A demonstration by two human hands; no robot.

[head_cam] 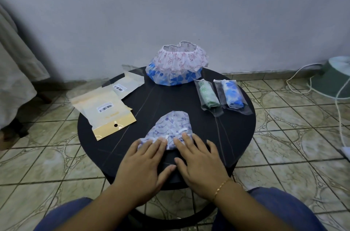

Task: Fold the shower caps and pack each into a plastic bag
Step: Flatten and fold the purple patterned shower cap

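Fingers [151,145] of left hand [144,162] and right hand [197,160] lie spread flat, grasping nothing, pressing near edge of purple cap [170,124] at front of table [189,98]; folding step under way, judged; next needs rolling it narrow for a bag [106,111].

Pale wall [170,3], patterned tiled floor [284,117], round black table [170,102].
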